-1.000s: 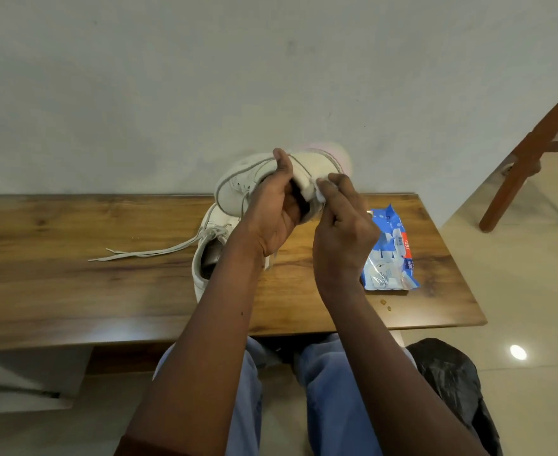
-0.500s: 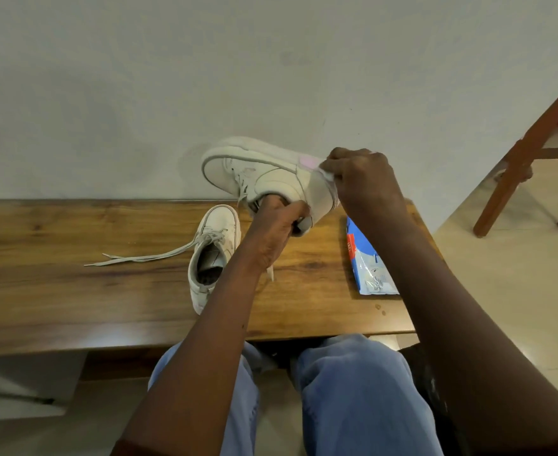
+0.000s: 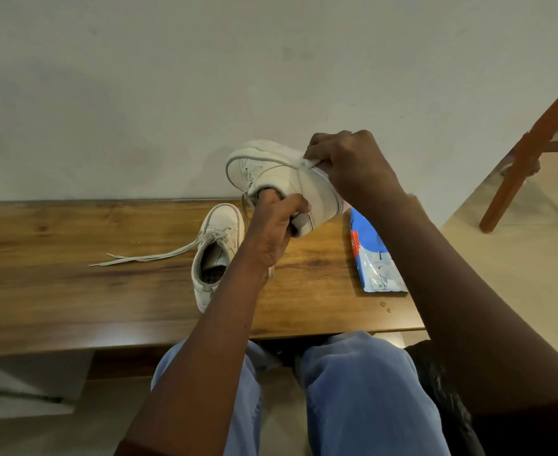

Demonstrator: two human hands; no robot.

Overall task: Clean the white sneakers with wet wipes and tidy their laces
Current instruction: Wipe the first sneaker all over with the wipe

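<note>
a home room: wooden bench (image 3: 73, 291) by a plain wall (image 3: 172, 77), tiled floor (image 3: 501, 251), wooden chair (image 3: 527, 153).

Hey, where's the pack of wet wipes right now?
In the head view, the wet wipes pack lies near the right end of the wooden table, below-right of the lifted sneaker.

Soft, dim indoor light, glare on the table's (image 3: 73, 337) front edge, wide-angle bending at edges, slight overall softness.

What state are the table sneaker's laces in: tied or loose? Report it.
Loose. The laces trail leftward from the sneaker, their free ends lying flat on the wooden table.
</note>
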